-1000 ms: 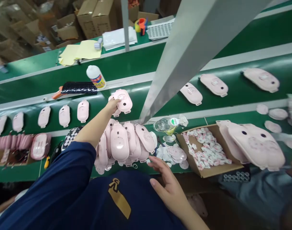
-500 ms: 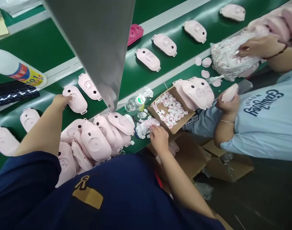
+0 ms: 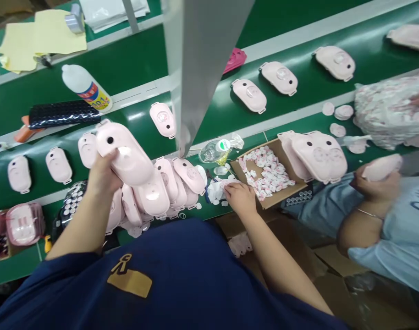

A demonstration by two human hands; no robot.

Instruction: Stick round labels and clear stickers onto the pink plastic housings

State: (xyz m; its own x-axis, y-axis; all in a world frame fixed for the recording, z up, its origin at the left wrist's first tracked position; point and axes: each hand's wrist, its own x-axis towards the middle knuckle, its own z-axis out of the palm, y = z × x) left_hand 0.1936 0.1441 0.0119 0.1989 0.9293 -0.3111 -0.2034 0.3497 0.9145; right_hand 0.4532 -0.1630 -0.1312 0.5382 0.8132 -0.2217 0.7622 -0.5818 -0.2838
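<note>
My left hand (image 3: 104, 172) grips a pale pink oval plastic case (image 3: 127, 153) with a dark round spot and end tabs, raised above the belt. Below and right of it, a pile of similar cases (image 3: 156, 197) lies at the table's near edge. My right hand (image 3: 242, 199) rests by a crumpled white wad (image 3: 215, 190), fingers bent and pressed together at its edge; what they pinch is too small to make out. Just beyond is a cardboard box (image 3: 269, 201) of small white-and-pink pieces (image 3: 267, 172).
A grey metal post (image 3: 199, 78) rises in front of me. Pink cases (image 3: 249, 95) lie along the green belt (image 3: 127, 126). A glue bottle (image 3: 87, 89) lies behind. A clear bottle (image 3: 209, 151) is near the box. At right a co-worker's hand (image 3: 377, 183) holds a pink part.
My left hand has lifted the pink case off the belt and brought it toward the pile. My right hand stays by the white wad. The view has shifted left.
</note>
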